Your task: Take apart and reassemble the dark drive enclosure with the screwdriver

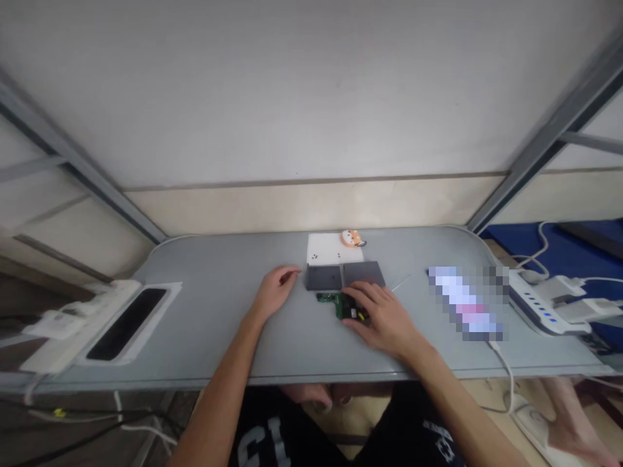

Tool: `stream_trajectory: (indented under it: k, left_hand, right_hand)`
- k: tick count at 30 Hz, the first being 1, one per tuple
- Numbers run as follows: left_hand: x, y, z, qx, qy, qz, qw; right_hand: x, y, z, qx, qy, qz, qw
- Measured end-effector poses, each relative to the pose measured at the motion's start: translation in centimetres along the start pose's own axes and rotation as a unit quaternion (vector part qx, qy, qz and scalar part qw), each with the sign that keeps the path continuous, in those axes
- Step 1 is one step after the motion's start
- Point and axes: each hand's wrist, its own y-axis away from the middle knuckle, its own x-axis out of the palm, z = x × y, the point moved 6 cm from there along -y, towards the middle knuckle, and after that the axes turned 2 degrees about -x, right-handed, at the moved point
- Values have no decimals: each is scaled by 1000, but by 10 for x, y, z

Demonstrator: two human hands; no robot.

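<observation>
My right hand (384, 316) grips the black part of a green circuit board (339, 305), thumb on the near side and fingers over the far side. A yellow bit shows on the black part. My left hand (276, 290) rests on the table to the left, fingers curled together; whether something small is between them is hidden. Just right of its fingertips lies a dark grey flat casing piece (324, 278). A second dark grey casing piece (365, 272) lies beside it, above my right hand. A thin pale screwdriver-like rod (402, 282) lies to the right.
A white sheet (324, 245) with small dark screw-like bits and an orange-white animal-faced trinket (350, 238) sits at the back. A lit phone (464, 305) and power strip (548, 301) are right. Left are a black phone-like slab (127, 323) and another power strip (80, 324).
</observation>
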Motion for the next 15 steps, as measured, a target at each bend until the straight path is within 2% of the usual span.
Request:
stream_trajectory:
  k: [4, 10, 12, 15]
  left_hand:
    - [6, 3, -12, 30, -51, 26, 998]
    - [12, 7, -27, 88, -135, 39, 986]
    - [13, 7, -26, 85, -146, 41, 985]
    - [15, 5, -25, 75, -152, 49, 984]
  right_hand:
    - [3, -8, -2, -25, 25, 63, 997]
    - [5, -22, 10, -91, 18, 154, 984]
    - [0, -34, 8, -96, 4, 157, 983]
    - [-10, -65, -9, -62, 6, 115, 991]
